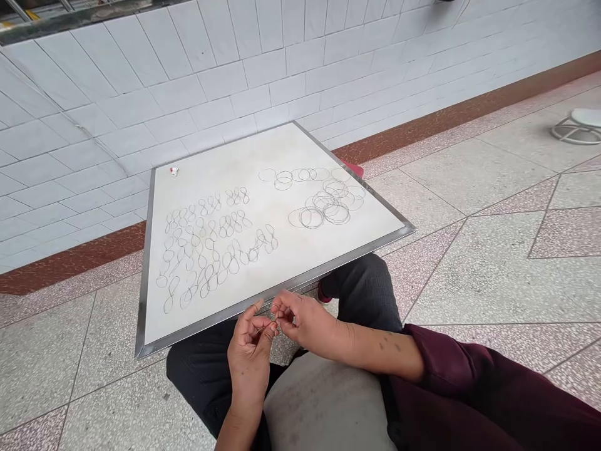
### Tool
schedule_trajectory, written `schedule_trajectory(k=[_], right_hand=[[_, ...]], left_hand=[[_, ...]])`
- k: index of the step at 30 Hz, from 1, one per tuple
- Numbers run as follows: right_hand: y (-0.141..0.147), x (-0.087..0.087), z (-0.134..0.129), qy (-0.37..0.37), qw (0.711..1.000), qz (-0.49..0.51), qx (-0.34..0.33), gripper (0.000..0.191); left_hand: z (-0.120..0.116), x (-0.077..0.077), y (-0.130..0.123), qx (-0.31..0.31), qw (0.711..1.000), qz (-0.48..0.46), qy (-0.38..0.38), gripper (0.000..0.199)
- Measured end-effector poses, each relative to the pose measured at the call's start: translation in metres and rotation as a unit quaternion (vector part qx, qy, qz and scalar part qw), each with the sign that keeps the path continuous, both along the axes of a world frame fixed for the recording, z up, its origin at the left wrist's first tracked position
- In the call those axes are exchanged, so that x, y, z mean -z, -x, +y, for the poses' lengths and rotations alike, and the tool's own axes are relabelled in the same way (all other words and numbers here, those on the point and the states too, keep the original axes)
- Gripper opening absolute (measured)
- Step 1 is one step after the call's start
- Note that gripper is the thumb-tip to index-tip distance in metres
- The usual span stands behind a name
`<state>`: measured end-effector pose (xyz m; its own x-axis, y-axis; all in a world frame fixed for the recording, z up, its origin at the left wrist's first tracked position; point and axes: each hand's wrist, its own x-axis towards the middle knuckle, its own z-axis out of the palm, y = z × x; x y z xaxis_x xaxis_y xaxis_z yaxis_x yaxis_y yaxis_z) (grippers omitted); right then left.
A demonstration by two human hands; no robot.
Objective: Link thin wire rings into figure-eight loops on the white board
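Note:
Over my lap, just in front of the table's near edge, my left hand (253, 332) and my right hand (298, 319) meet, their fingertips pinched on a thin wire loop (276, 318). The fingers hide much of that loop, so its full shape cannot be made out. On the white table (272, 269), rows of thin loops twisted into figure eights (209, 275) lie on the left. Plain round wire rings (323, 203) overlap in a loose pile on the right, with several more rings behind them.
A small white and red object (174, 171) sits near the table's far left corner. The table has a grey metal rim (201, 324) and stands by a white tiled wall (263, 81). A white stool (582, 122) is on the floor far right.

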<state>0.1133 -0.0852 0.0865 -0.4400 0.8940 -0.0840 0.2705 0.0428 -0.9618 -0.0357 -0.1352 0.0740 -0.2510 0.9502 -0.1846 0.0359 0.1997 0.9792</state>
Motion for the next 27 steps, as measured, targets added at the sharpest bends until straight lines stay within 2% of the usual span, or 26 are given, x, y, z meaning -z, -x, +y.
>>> schedule_trajectory(k=[3,5,7,13,22,27], right_hand=[[0.001,0.012,0.005,0.068,0.996,0.056,-0.006,0.022],[0.001,0.020,0.010,0.141,0.982,0.123,-0.028,0.021],[-0.001,0.026,0.015,0.180,0.968,0.168,-0.046,0.021],[-0.005,0.025,0.017,0.185,0.963,0.187,-0.055,0.025],[-0.005,0.019,0.016,0.201,0.951,0.225,-0.059,0.026],[-0.006,0.020,0.018,0.194,0.949,0.238,-0.076,0.020]], left_hand=[[0.002,0.001,0.001,0.010,1.000,-0.018,0.007,0.050],[0.002,0.000,0.001,0.018,0.999,-0.030,0.016,0.051],[0.001,-0.002,0.001,0.028,0.999,-0.038,0.025,0.053],[-0.003,-0.006,-0.002,0.037,0.995,-0.084,0.027,0.063],[-0.002,0.001,-0.002,0.017,0.994,-0.106,0.023,0.059],[0.000,-0.001,-0.004,0.002,0.983,-0.176,0.050,0.055]])
